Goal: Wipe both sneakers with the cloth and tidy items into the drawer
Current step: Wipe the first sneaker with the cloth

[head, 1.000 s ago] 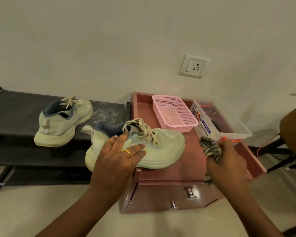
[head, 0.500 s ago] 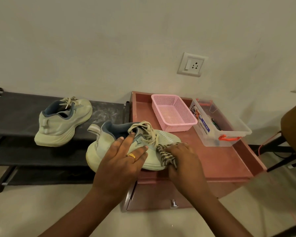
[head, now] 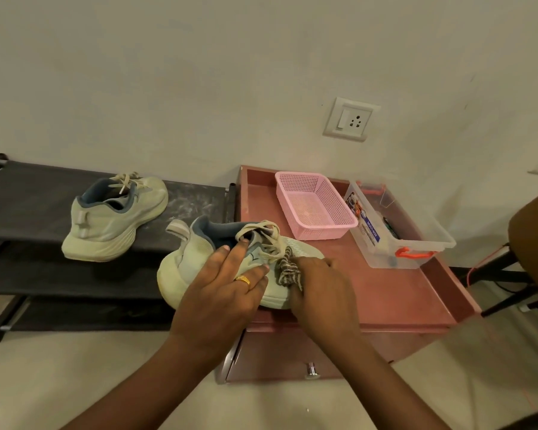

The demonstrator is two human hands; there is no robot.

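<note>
A pale green sneaker [head: 196,259] lies at the left front corner of the reddish drawer unit [head: 385,293], its heel hanging over the edge. My left hand [head: 227,287], a gold ring on one finger, rests on the shoe's side with its fingers spread. My right hand [head: 320,290] grips a striped brown-and-white cloth [head: 288,270] and presses it against the shoe's forefoot, which it largely hides. The second pale green sneaker [head: 112,218] stands alone on the black shoe rack [head: 28,200] to the left. The drawer front with a metal knob [head: 312,370] shows below my arms.
A pink mesh basket [head: 316,206] and a clear plastic box [head: 398,231] with orange clips stand at the back of the unit top. A wall socket [head: 351,122] is above them. A brown chair [head: 534,246] is at the right edge.
My right hand moved left from the unit's right front with the cloth and brought it onto the sneaker's forefoot. My left hand stayed on the shoe.
</note>
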